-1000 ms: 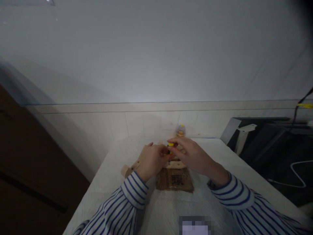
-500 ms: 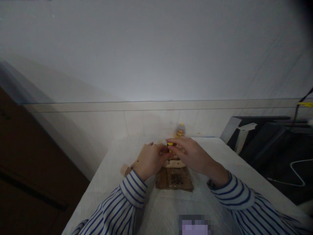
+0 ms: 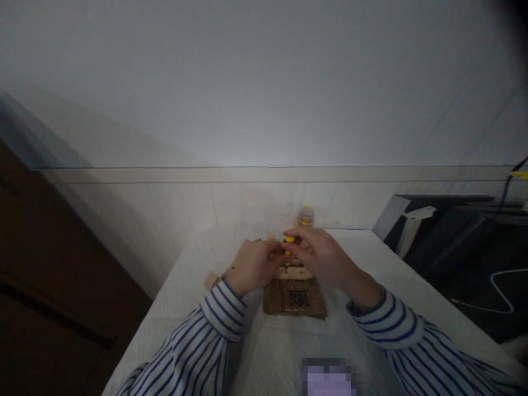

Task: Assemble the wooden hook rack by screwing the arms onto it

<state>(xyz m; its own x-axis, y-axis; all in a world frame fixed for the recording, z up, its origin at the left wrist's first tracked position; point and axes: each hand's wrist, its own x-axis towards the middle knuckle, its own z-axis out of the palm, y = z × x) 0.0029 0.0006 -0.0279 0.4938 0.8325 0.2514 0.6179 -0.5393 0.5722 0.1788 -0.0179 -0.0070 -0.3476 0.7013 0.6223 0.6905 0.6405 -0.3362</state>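
Moved hardly at all since the earlier frame — kept the right hand (image 3: 324,256) and the left hand (image 3: 256,267) over the same spot, with only a slight shift of the whole view. Held a small yellow-and-black object (image 3: 289,239) roughly upright between them, above the far end of a brown packet (image 3: 294,300). Pinched it from the right, near its yellow top, between right thumb and fingers. Met it from the other side with curled left fingers, close against its lower part; could not tell whether gripping it or something hidden there. Saw just below it a pale strip (image 3: 295,273) with dark spots, lying across the packet. Saw another pale spotted piece (image 3: 233,268) by the left hand, near a small pale block (image 3: 211,279). Noted farther back a clear container (image 3: 306,216) with yellow contents, near the wall (image 3: 264,203). Found all this on a white-covered table (image 3: 177,297) — with dark equipment (image 3: 466,247) off to the right and brown furniture (image 3: 53,286) to the left.
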